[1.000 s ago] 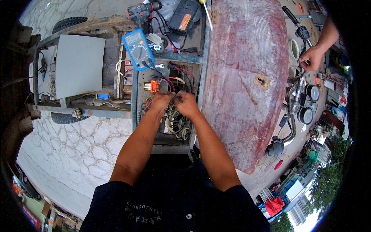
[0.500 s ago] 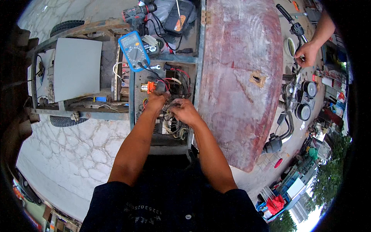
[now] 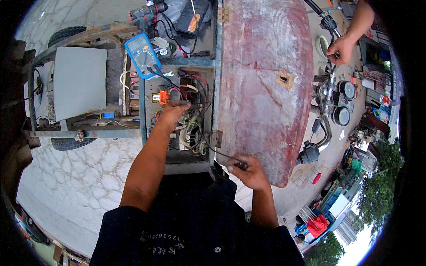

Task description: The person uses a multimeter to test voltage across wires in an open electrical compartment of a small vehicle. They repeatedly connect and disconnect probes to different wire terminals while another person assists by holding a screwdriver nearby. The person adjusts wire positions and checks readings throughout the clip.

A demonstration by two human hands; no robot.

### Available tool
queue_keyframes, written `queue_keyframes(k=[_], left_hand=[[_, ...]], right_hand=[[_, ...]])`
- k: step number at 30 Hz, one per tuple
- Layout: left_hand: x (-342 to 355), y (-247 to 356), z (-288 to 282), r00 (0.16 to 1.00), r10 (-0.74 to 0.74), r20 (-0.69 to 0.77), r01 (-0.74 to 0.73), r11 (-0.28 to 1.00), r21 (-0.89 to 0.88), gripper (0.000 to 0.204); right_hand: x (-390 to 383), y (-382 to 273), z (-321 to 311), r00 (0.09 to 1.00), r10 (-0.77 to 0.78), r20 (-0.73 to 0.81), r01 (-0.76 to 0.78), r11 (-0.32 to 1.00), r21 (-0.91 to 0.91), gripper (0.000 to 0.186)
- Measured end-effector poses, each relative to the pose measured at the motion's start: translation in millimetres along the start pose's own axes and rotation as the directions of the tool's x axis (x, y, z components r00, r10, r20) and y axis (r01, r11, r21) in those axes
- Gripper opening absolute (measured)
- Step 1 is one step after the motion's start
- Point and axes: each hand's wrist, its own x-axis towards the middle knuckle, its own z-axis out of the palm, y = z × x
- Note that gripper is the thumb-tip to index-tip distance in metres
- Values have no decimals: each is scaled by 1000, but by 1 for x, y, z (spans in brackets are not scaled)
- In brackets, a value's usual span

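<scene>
My left hand (image 3: 174,113) is over the wiring compartment, its fingers pressed together among the wires. What they pinch is too small to make out. Off to the right, at the near end of the red panel, my right hand (image 3: 252,172) is closed on the dark end of a black cable (image 3: 219,153), which runs back into the compartment. A bundle of pale wires (image 3: 190,133) lies between the two hands. Beyond my left hand sits an orange connector (image 3: 163,97). A blue multimeter (image 3: 143,56) rests at the compartment's far left edge, its leads trailing down toward my left hand.
The worn red panel (image 3: 266,57) spreads to the right of the metal frame (image 3: 216,84). A drill (image 3: 144,15) and a black case (image 3: 192,17) lie at the far side. Another person's hand (image 3: 341,49) is by the handlebar (image 3: 328,133). A grey board (image 3: 80,82) covers part of the left frame.
My right hand has left the compartment and moved right and nearer to me, drawing out the black cable. My left hand stays among the wires. The view has shifted slightly.
</scene>
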Motion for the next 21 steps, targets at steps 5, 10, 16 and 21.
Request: queue_keyframes(k=[5,10,16,21], left_hand=[[2,-10,3,987,133,-92,-115,977,178,20],[16,-24,-2,964,250,-91,-199,904,378,20],[19,-30,-1,938,331,-107,-270,887,376,16],[7,-23,7,930,353,-106,-289,877,383,13]], right_hand=[[-61,24,-4,994,103,-23,-100,991,93,9],[-104,71,1,963,207,-175,-225,971,-86,12],[-117,156,1,938,219,-268,-330,804,-495,17],[-118,224,3,907,132,-399,-373,692,-618,18]])
